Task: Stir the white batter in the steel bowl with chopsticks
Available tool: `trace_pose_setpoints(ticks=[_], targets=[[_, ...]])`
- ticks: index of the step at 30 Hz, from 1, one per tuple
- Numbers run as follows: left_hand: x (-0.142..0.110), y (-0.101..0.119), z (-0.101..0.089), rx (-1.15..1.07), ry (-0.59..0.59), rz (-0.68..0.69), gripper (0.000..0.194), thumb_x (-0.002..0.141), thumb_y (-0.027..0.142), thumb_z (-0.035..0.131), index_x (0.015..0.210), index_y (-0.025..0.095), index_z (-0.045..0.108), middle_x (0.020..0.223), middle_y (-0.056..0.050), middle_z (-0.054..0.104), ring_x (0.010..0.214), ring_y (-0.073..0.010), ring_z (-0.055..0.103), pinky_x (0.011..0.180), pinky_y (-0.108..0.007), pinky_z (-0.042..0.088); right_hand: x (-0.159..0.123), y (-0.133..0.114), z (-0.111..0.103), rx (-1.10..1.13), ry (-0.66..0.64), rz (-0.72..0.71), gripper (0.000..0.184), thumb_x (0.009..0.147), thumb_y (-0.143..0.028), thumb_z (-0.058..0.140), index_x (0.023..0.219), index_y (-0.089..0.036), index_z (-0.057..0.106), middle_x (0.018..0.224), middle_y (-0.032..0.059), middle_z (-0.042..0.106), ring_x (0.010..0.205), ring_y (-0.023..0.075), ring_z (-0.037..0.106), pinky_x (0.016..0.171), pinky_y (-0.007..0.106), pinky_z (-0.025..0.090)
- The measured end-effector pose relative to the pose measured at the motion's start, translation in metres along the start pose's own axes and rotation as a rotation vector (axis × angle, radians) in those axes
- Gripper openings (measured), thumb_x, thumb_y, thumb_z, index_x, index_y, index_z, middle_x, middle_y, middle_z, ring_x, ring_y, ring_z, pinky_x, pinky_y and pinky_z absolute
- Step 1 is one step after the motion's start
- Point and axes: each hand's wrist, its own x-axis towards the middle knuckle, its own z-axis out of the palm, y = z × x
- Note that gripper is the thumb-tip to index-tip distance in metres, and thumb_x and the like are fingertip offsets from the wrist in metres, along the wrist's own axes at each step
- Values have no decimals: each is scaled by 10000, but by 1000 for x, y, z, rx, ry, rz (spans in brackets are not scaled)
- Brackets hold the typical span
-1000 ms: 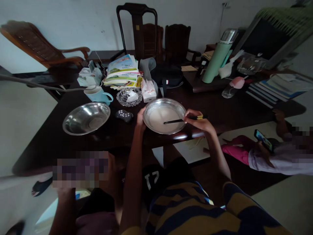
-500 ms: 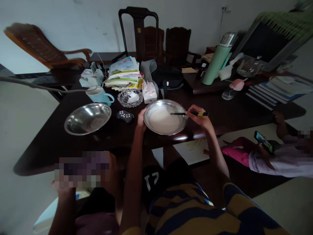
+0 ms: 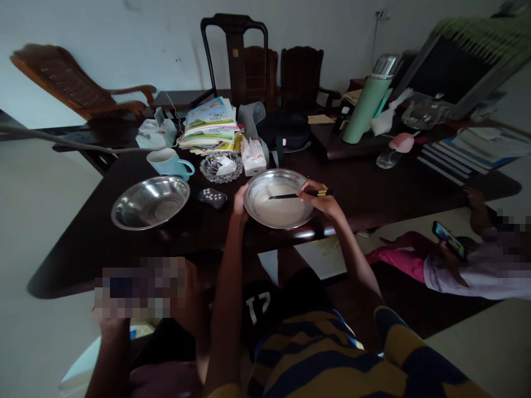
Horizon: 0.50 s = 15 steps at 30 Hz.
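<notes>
A shiny metal bowl (image 3: 307,178) holding a pale, milky liquid (image 3: 279,211) stands near the table's front edge. My left hand (image 3: 240,202) grips the bowl's left rim. In my right hand (image 3: 320,197) are dark chopsticks (image 3: 284,196) with gold bands, held over the bowl's right side; their tips reach the liquid near the bowl's middle. A second metal bowl (image 3: 136,205), with nothing in it, sits to the left, and a dark controller with white buttons (image 3: 212,197) lies between the two bowls.
Behind the bowls are a blue mug (image 3: 162,161), a glass ashtray (image 3: 219,167), a tissue pack (image 3: 253,157) and stacked booklets (image 3: 211,124). A green thermos (image 3: 367,108) stands at the back right. One person sits close at left; another at right holds a phone (image 3: 448,240).
My right hand and the chopsticks have moved left across the bowl, so the tips lie further left in the liquid. My left hand stays on the rim.
</notes>
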Motion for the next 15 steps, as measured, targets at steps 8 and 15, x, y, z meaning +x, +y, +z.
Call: trace_pose_setpoints(ticks=[8, 15], targets=[[-2, 0, 1, -16, -4, 13, 128, 746, 372, 623, 716, 290, 717, 777, -25, 751, 1145, -299, 593, 948, -386, 469, -18, 6, -39, -102, 87, 37, 208, 792, -403, 649, 696, -238, 565, 649, -4, 627, 652, 176, 575, 633, 309, 414], [-2, 1, 2, -31, -7, -35, 126, 749, 387, 617, 691, 309, 696, 737, -11, 741, 1139, -284, 601, 954, -377, 471, -29, -9, -34, -3, -144, 52, 288, 768, -483, 688, 685, -235, 568, 617, -15, 640, 650, 170, 592, 663, 314, 452]])
